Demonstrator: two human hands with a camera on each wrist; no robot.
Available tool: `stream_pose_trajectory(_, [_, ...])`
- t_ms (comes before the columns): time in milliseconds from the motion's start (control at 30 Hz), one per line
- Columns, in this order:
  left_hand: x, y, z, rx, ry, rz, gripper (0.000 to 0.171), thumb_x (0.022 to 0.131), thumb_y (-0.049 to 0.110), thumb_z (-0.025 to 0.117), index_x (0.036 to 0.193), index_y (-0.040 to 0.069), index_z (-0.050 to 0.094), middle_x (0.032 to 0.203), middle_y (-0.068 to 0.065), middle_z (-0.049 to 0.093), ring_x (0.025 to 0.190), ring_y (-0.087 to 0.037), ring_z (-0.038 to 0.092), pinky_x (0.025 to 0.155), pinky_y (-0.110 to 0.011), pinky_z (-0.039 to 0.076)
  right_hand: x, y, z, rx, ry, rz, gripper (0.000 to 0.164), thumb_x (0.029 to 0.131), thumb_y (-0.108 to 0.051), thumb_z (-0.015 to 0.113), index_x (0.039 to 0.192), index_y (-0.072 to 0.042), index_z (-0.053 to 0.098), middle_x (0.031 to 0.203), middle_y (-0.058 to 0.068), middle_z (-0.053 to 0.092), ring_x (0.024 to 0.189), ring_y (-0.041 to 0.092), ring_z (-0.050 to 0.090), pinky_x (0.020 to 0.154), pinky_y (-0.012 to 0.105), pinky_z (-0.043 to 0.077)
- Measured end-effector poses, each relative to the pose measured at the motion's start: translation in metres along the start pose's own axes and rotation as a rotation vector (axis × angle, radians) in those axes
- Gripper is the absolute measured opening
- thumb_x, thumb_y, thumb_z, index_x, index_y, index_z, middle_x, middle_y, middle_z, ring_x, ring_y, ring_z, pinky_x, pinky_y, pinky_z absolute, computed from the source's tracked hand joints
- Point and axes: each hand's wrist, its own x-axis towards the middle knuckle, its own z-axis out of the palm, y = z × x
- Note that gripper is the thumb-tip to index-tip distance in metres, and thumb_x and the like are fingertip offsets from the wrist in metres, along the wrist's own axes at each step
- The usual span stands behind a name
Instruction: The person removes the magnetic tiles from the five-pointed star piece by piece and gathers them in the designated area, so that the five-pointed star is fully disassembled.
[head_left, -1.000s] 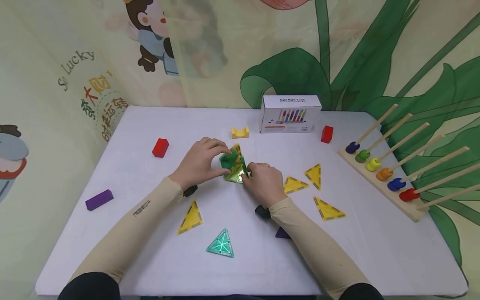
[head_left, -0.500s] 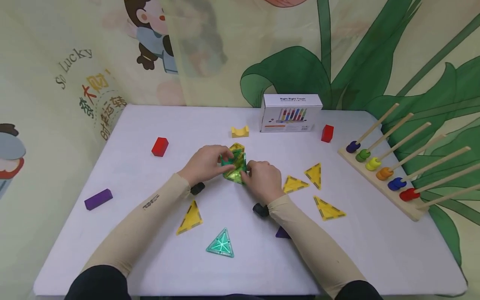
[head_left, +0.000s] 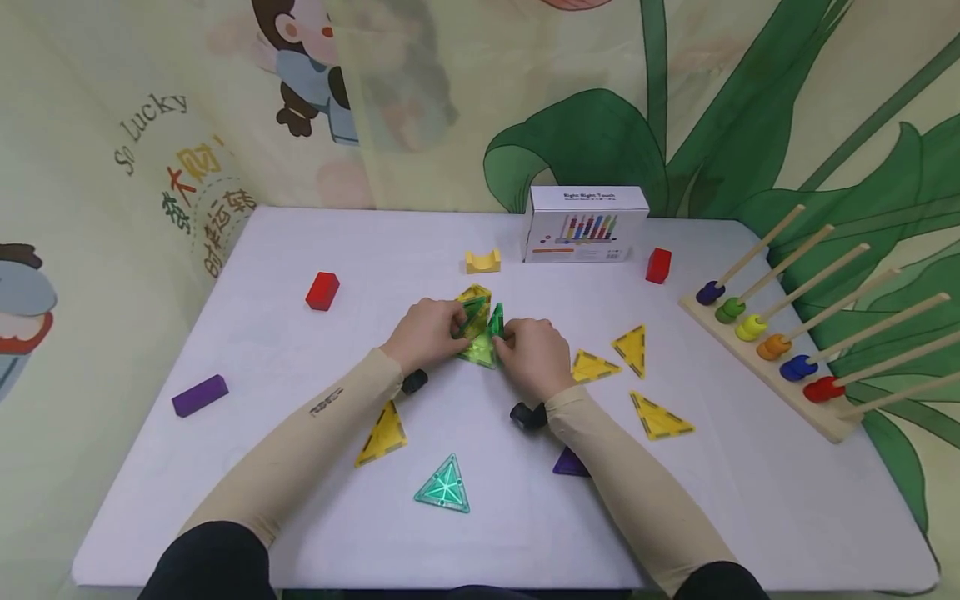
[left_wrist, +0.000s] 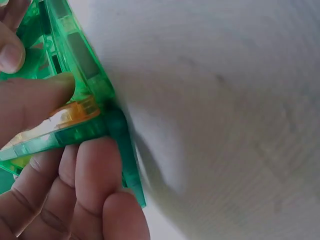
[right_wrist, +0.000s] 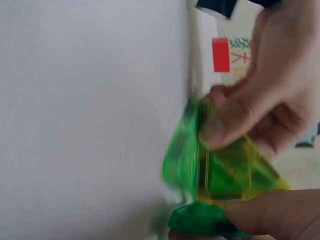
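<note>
My left hand [head_left: 426, 332] pinches a translucent green magnetic tile [left_wrist: 82, 55] between thumb and fingers. A yellow magnetic tile [head_left: 474, 292] stands against it at the back, and a light green tile [head_left: 480, 352] slopes at the front of this small group. My right hand [head_left: 534, 357] pinches another green magnetic tile [head_left: 497, 319], held upright at the group's right side. In the right wrist view that tile [right_wrist: 200, 218] sits between thumb and fingers, with a gap showing to the yellow-green part [right_wrist: 227, 172]. The right fingers are partly hidden behind the tile.
Yellow triangle tiles [head_left: 660, 415] lie right of the hands, another [head_left: 382, 435] by the left forearm. A teal triangle [head_left: 442, 485] lies in front. Around are red blocks [head_left: 322, 291], a purple block [head_left: 200, 395], a yellow arch [head_left: 482, 262], a white box [head_left: 585, 225] and a peg rack [head_left: 765, 367].
My left hand has moved right and slightly toward me, its fingers now lower on the group. The green tile in my right hand now stands upright, apart from the left-hand tile.
</note>
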Motion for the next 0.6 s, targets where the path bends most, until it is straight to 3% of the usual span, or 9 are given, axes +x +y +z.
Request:
stream_pose_trajectory(267, [0.0, -0.008, -0.003, -0.044, -0.035, 0.005, 0.029, 0.087, 0.03, 0.082, 0.103, 0.008, 0.071, 0.085, -0.002, 0.07, 0.078, -0.017, 0.062, 0.078, -0.034, 0.053, 0.011, 0.024, -0.02, 0.062, -0.053, 0.126, 0.023, 0.098, -0.03, 0.069, 0.103, -0.009, 0.078, 0.081, 0.003, 0.072, 0.078, 0.021, 0.061, 0.061, 0.03, 0.042])
stream_pose_trajectory(400, [-0.003, -0.012, -0.006, -0.081, -0.069, 0.033, 0.035, 0.091, 0.034, 0.079, 0.109, 0.006, 0.073, 0.085, -0.002, 0.071, 0.078, -0.015, 0.062, 0.08, -0.033, 0.053, 0.021, 0.039, -0.031, 0.024, -0.075, 0.206, 0.03, 0.099, -0.032, 0.067, 0.11, -0.006, 0.075, 0.091, 0.009, 0.073, 0.082, 0.025, 0.06, 0.066, 0.031, 0.043])
stream_pose_trajectory(600, [-0.008, -0.015, -0.008, -0.142, -0.08, 0.082, 0.031, 0.096, 0.024, 0.068, 0.118, 0.002, 0.073, 0.09, -0.004, 0.075, 0.073, -0.012, 0.063, 0.076, -0.03, 0.054, 0.032, 0.056, -0.043, -0.06, -0.059, 0.297, 0.035, 0.101, -0.035, 0.064, 0.116, -0.005, 0.072, 0.098, 0.013, 0.073, 0.084, 0.03, 0.062, 0.067, 0.035, 0.049])
